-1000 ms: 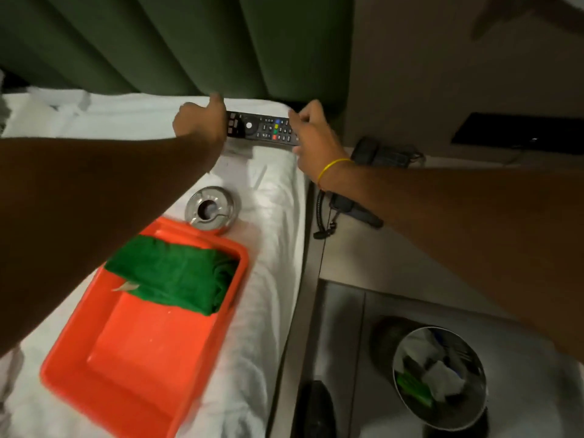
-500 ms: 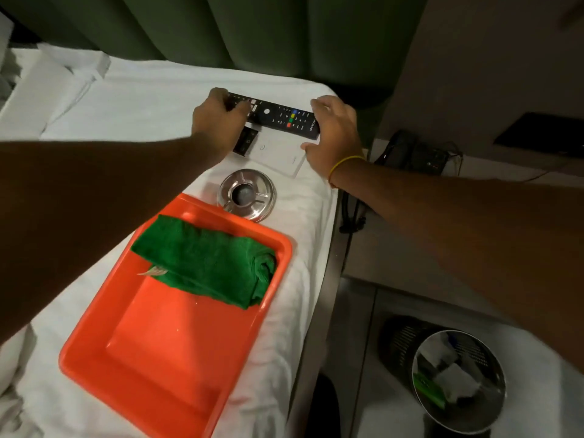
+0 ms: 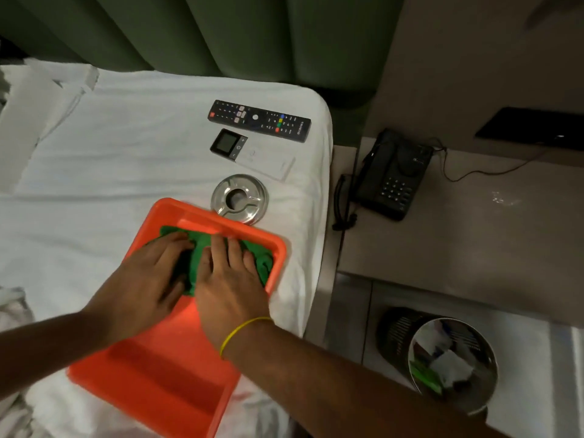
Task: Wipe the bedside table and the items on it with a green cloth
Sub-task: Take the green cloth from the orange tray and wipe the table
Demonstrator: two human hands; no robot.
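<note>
The green cloth point(image 3: 197, 248) lies folded at the far end of the orange tray point(image 3: 164, 387) on the white bed. Both hands are on it: my left hand point(image 3: 148, 276) curls its fingers into the cloth's left side, and my right hand point(image 3: 229, 279), with a yellow band at the wrist, presses down on its right side. The hands hide much of the cloth. The bedside table point(image 3: 458, 241) is to the right of the bed, with a black telephone point(image 3: 393, 175) on it.
On the bed beyond the tray lie a black TV remote point(image 3: 259, 120), a white remote with a small screen point(image 3: 249, 154) and a metal ashtray point(image 3: 239, 197) touching the tray's rim. A metal waste bin point(image 3: 448, 365) with rubbish stands on the floor at the lower right.
Both hands have let go of the black remote and come back to the tray, onto the green cloth. The remote now lies on the bed.
</note>
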